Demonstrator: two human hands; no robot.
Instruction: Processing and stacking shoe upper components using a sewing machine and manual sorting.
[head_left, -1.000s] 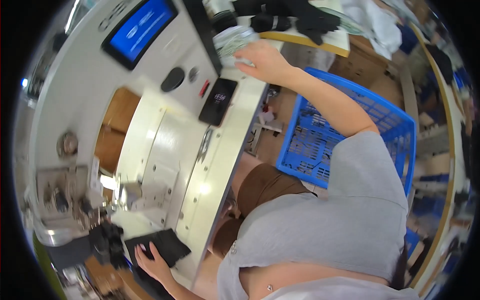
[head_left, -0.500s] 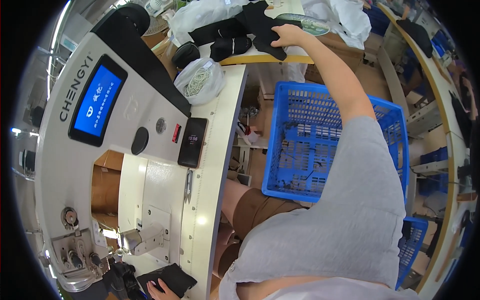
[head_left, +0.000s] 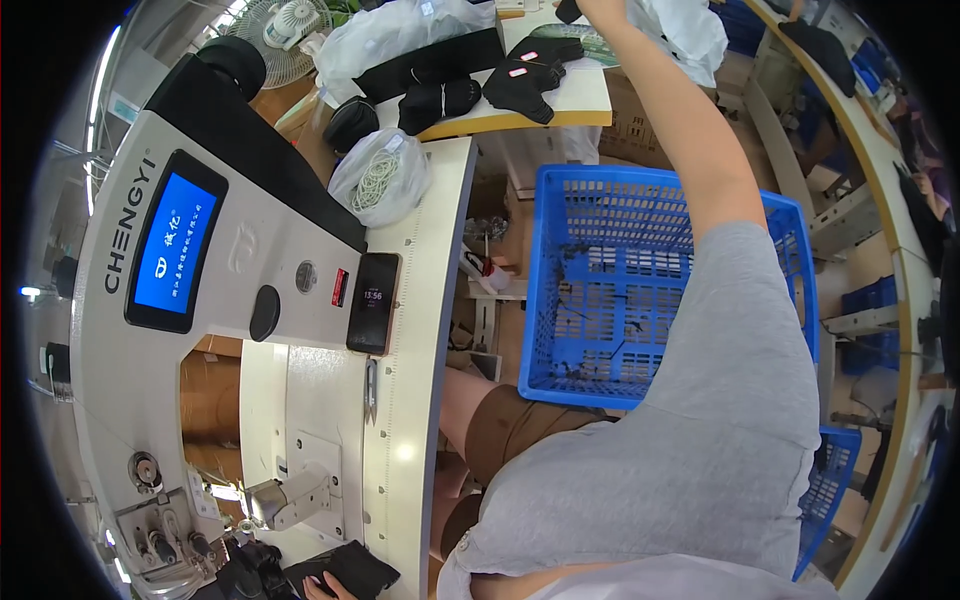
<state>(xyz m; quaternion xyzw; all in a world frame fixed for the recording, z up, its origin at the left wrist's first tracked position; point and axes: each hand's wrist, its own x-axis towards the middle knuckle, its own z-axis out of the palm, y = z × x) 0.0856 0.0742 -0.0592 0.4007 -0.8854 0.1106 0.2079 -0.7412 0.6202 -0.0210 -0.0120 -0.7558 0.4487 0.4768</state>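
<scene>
My right arm reaches to the far table, and my right hand [head_left: 602, 12] is cut off by the top edge. Its fingers are closed on a small black cloth piece [head_left: 568, 11], only partly in view. Just below lie several black sock-like pieces [head_left: 525, 78] with small red and white labels. Low at the left, my left hand [head_left: 328, 588] rests with its fingers on a folded black cloth [head_left: 352, 568] by the sewing machine [head_left: 235, 250]. Part of that hand is outside the picture.
A tied black bundle [head_left: 440, 100] and a bag of pale cord [head_left: 380, 178] are near the far table's edge. A phone [head_left: 375, 305] and thread snips [head_left: 371, 390] lie on the machine bed. A blue crate [head_left: 530, 330] stands under my right arm.
My right hand has moved up and away from the black pieces, carrying a small black piece. The labels on those pieces now show. My left hand has shifted slightly on the folded cloth.
</scene>
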